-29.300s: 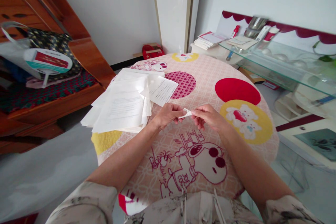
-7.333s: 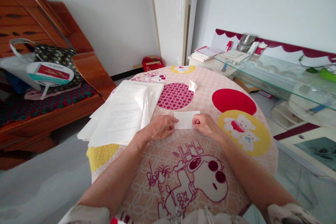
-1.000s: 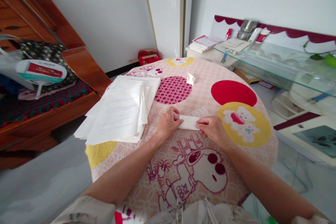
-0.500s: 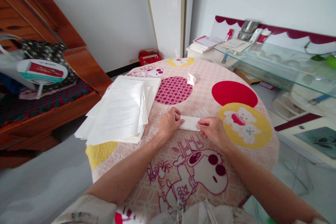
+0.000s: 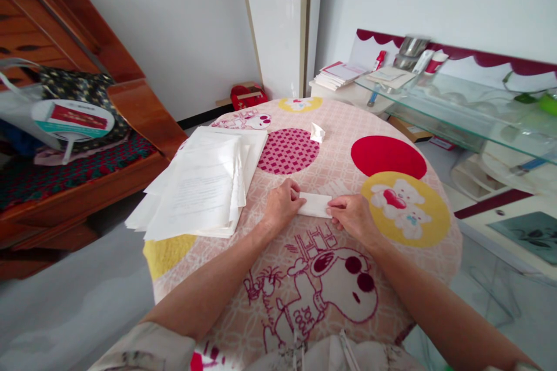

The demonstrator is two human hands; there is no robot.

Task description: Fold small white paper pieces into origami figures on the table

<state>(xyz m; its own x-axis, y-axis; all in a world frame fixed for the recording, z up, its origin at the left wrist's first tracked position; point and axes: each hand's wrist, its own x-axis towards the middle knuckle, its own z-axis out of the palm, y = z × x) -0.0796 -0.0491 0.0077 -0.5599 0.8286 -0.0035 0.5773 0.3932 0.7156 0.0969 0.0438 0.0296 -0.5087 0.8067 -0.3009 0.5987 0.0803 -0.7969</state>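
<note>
A small folded strip of white paper (image 5: 315, 204) lies flat on the round table with the pink cartoon cloth (image 5: 304, 278). My left hand (image 5: 281, 205) presses its left end with curled fingers. My right hand (image 5: 353, 215) pinches and presses its right end. Farther back on the cloth sits a small folded paper piece (image 5: 317, 131), apart from both hands.
A loose stack of white sheets (image 5: 202, 181) covers the table's left side and overhangs its edge. A wooden bench (image 5: 100, 168) with a bag and a fan stands at the left. A glass shelf (image 5: 461, 110) with books and containers runs along the right.
Over the last second both hands stay on the paper strip with almost no movement. Seven seconds ago the paper was a wider rectangle; it is narrower now.
</note>
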